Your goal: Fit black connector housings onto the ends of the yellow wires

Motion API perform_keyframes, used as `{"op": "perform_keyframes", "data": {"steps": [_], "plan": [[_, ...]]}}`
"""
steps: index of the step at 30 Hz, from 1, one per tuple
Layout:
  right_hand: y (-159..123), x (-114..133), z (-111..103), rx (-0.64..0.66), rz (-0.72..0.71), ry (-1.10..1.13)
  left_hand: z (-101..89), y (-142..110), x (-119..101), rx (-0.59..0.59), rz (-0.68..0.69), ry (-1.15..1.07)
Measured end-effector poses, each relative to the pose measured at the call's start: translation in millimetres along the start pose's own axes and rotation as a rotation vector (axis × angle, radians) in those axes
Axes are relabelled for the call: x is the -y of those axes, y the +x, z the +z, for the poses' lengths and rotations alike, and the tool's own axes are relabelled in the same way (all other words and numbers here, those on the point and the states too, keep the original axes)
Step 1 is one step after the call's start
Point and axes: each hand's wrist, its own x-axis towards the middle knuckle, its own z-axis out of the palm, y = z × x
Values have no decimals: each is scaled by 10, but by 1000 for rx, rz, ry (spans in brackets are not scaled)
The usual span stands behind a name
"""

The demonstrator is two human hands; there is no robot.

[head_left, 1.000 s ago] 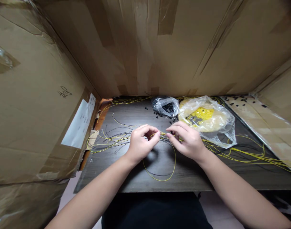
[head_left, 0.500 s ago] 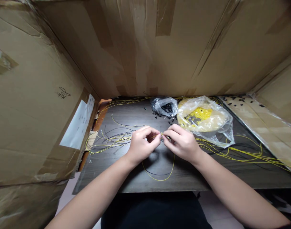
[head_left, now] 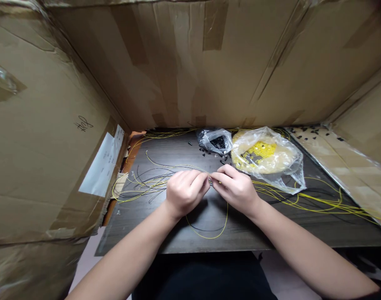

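Both forearms are bare from the lower picture edge up to the wrists, with no sleeve, cuff, watch, bracelet or glove showing on either. The left hand (head_left: 184, 192) and the right hand (head_left: 237, 189) are bare too, with no rings visible on the fingers. Between the arms at the bottom edge lies plain dark clothing (head_left: 205, 277), unmarked, its cut too shadowed to tell.

Over a dark table (head_left: 271, 227), the left hand (head_left: 184, 192) and right hand (head_left: 235, 188) meet fingertip to fingertip, pinching a thin yellow wire (head_left: 209, 235) that loops toward the near edge. Loose yellow and black wires (head_left: 140, 183) lie left; a clear bag of yellow parts (head_left: 267, 158) and a smaller bag of black parts (head_left: 217, 141) sit behind, cardboard walls (head_left: 184, 62) all round
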Motion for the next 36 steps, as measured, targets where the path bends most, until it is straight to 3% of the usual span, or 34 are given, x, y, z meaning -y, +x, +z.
{"op": "perform_keyframes", "data": {"steps": [10, 17, 22, 28, 36], "plan": [[-7, 43, 12, -37, 28, 78, 19, -22, 37, -42, 22, -23], [63, 76, -51, -37, 218, 491, -27, 24, 26, -179, -59, -117], [35, 92, -46, 18, 516, 859, -59, 17, 13, -210, -71, -172], [45, 128, -66, 57, 636, 984, -63, 17, -11, -231, -80, -217], [63, 151, -80, 36, 666, 1059, -69, 29, -10, -241, -38, -185]]}}
